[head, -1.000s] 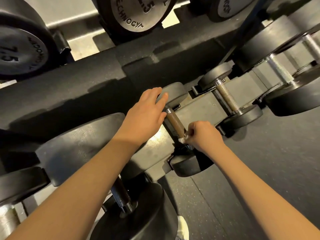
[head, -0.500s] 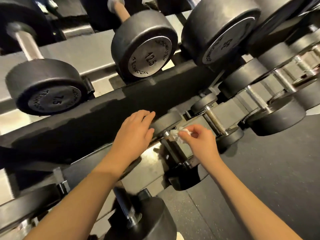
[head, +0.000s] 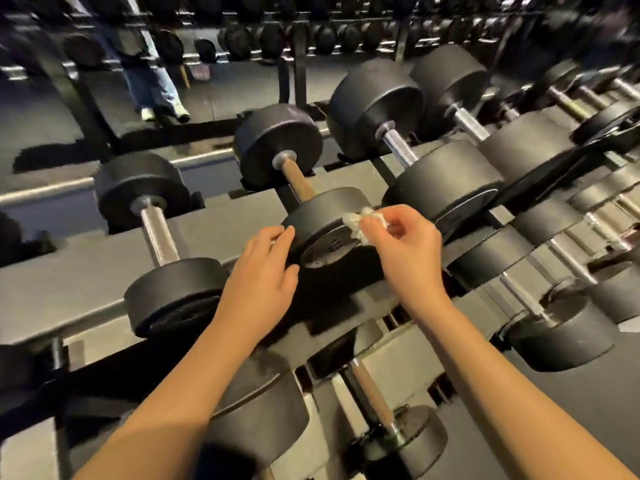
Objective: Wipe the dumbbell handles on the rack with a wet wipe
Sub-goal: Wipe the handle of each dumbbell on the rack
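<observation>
While the right hand (head: 405,251) pinches the wet wipe (head: 360,221) between thumb and curled fingers, I have the left hand (head: 259,271) loose, fingers straight and relaxed, holding nothing. Its fingertips touch the left rim of the near head of the middle dumbbell (head: 322,240).

The wet wipe is white and crumpled. It sits at the upper right rim of that same near head; whether it touches or is just off, I cannot tell.

The brown handle (head: 298,183) runs up and away from that head to the far head, bare, beyond both hands. The middle dumbbell lies on the upper shelf of the rack (head: 69,278), which is grey and sloped toward me.

To the left on the same shelf is a chrome-handled dumbbell (head: 157,233), well apart from the left hand. To the right is a larger dumbbell (head: 401,150) with a knurled silver bar, its near head just beside my right hand.

On the shelf below, a lower dumbbell (head: 372,400) with a brown bar lies between my two forearms. More weights run off to the right, blurred.

In the far background are dark rows of dumbbells and a person (head: 152,88); only legs in jeans and pale shoes show.
</observation>
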{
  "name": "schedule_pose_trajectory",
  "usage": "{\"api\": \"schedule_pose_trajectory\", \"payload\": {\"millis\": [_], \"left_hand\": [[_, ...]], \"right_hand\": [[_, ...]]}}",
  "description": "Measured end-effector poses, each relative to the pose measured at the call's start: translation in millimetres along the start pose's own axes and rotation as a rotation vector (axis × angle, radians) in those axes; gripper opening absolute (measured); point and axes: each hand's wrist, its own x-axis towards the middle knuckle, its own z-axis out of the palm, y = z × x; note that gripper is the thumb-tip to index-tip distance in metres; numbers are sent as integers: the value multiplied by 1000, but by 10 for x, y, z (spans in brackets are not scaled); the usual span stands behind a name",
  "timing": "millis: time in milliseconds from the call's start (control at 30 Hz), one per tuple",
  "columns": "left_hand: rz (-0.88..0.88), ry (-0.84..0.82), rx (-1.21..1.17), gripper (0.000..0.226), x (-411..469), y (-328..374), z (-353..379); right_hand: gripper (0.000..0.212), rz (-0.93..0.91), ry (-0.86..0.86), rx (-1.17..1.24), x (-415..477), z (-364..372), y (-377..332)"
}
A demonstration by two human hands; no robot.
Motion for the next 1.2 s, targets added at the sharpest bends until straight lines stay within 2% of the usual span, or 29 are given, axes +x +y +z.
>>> {"api": "schedule_pose_trajectory", "payload": {"millis": [233, 467, 600, 767, 867, 967, 1067, 1200], "left_hand": [[-52, 27, -41, 52, 531, -77, -83], [-97, 115, 39, 58, 1316, -230, -270], [-79, 56, 177, 64, 1735, -256, -413], [-50, -3, 242, 59, 1925, -371, -512], [-39, 10, 189, 56, 2110, -348, -536], [-137, 19, -2, 53, 2265, -289, -444], [-181, -8, -28, 51, 2301, -355, -374], [-182, -18, -33, 54, 2315, -379, -372]], "right_hand": [[12, -35, -51, -85, 942, 497, -96], [20, -16, -122, -165, 1109, 712, 91], [18, 19, -173, -147, 1092, 706, 123], [18, 30, -175, -178, 1119, 715, 127], [17, 17, -158, -185, 1101, 707, 114], [16, 22, -142, -176, 1100, 705, 108], [16, 61, -143, -171, 1101, 710, 98], [18, 146, -274, -187, 1194, 690, 36]]}}
